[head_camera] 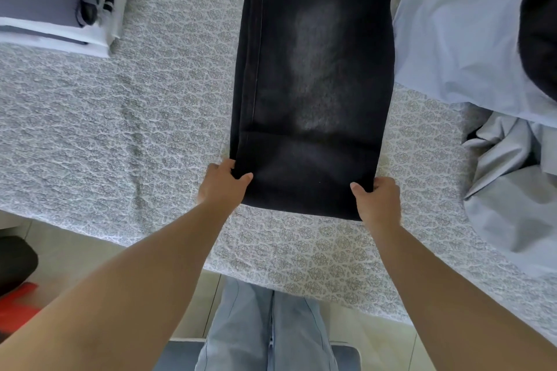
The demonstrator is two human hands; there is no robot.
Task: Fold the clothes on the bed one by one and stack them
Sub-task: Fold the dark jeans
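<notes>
Hands (224,182) (378,200) pinch black jeans' (313,69) near corners.

I see bright, soft, even daylight; shadows are faint, and I can't tell its source. No glare. Wide-angle distortion bows the bed (150,117) edge and stretches the corners. The centre is sharp; the red object (18,304) at lower left is blurred.

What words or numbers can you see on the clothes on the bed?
Small dark print on the pale blue cotton garment at the right: partly hidden and turned sideways, too small to read.
Black faded denim jeans: no words or labels visible.
Folded grey and white stack of clothes: no text visible.
</notes>
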